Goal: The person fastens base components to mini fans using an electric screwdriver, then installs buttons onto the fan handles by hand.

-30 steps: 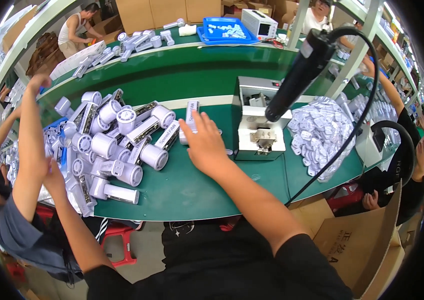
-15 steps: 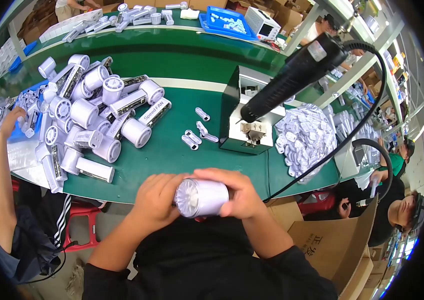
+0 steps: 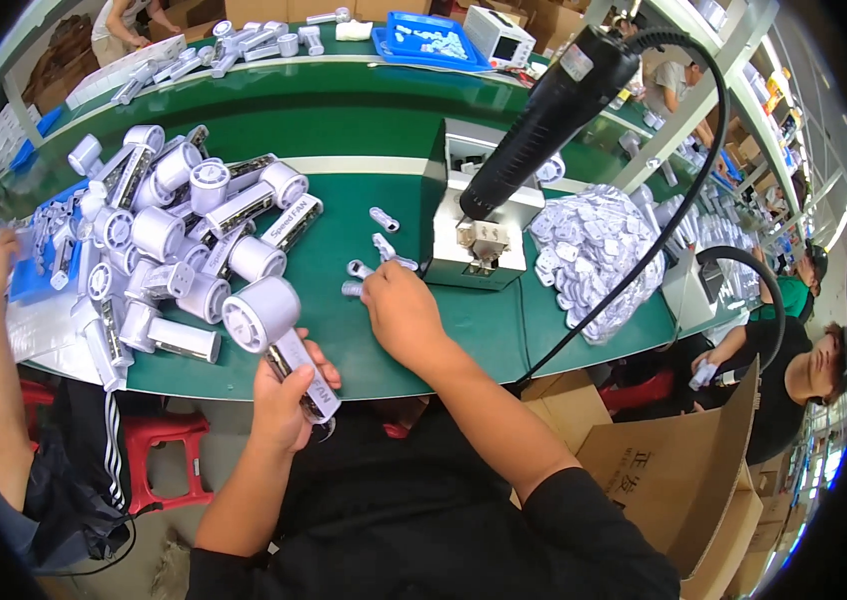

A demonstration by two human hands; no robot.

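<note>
A pale lavender handheld fan point(image 3: 266, 312) is in my left hand point(image 3: 284, 405), which is closed around its handle. The fan's round head tilts up and to the left, and a slot along the handle shows dark inner parts. Over the green bench, my right hand point(image 3: 402, 312) reaches down with fingers curled at a small oval plastic piece point(image 3: 352, 288). Its fingertips are partly hidden by the hand. Beside it lie another oval piece point(image 3: 359, 268), a longer plastic piece point(image 3: 389, 250) and one farther back point(image 3: 384, 219).
Many fans point(image 3: 159, 233) are heaped at the left. A black electric screwdriver point(image 3: 549, 120) hangs over a metal fixture point(image 3: 474, 250), its cable looping right. Behind that stands a pile of small plastic pieces point(image 3: 599, 255). An open carton point(image 3: 664, 460) is at lower right. Co-workers sit on both sides.
Both hands held the fan together before. My right hand has let go and moved forward to the small pieces; my left has shifted left, now holding the fan upright by its handle.
</note>
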